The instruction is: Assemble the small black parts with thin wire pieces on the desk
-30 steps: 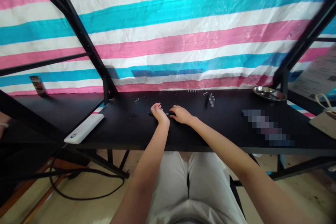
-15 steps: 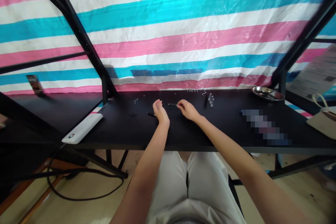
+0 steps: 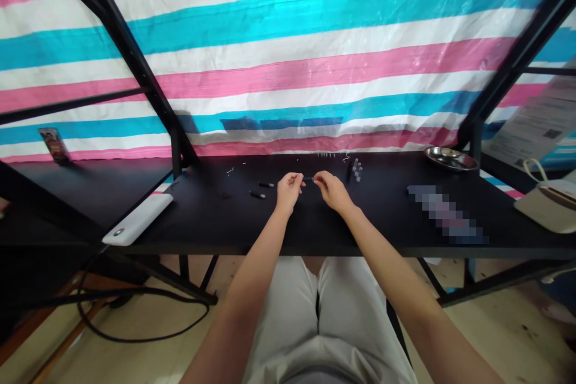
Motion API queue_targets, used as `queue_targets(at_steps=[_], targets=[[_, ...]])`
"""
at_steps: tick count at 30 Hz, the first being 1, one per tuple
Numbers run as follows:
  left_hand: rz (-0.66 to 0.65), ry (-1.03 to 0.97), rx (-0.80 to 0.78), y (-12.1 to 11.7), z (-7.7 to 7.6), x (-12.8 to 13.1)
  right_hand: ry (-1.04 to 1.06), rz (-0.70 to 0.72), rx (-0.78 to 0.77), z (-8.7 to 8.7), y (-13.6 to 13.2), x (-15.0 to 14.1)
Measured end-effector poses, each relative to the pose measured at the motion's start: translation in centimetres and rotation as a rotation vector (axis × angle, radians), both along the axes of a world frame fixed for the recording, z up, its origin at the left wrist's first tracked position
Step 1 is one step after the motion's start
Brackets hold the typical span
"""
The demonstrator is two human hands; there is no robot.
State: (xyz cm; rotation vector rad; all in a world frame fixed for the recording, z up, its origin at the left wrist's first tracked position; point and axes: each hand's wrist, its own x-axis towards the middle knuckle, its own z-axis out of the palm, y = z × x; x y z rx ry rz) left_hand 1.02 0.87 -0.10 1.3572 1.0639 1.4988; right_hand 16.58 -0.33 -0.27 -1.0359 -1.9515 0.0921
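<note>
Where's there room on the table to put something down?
On the table, bare patches lie between the right arm and blurred thing, and near the front edge between the white box and left arm. It's crowded by the left hand, with two black sticks beside it, and back by the clear tubes, beyond the right hand.

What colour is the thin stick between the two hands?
The thin stick looks dark, close to black, best seen in the head view.

Black table, mid-frame | white oblong case, left | 2 dark sticks, left of centre | metal plate, right
</note>
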Motion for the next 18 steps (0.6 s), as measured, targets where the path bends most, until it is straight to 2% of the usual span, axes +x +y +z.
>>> queue_targets(at_steps=[7,13,18], targets=[[0.066,0.110,0.036,-0.2,-0.1,0.2,-0.065,-0.040,-0.012,0.3,-0.4,0.0],[0.236,0.291,0.214,-1.2,0.1,0.5,-0.072,-0.052,-0.030,0.3,-0.6,-0.1],[0.278,0.352,0.212,-1.4,0.0,0.6,-0.070,-0.031,-0.016,0.3,-0.7,-0.2]])
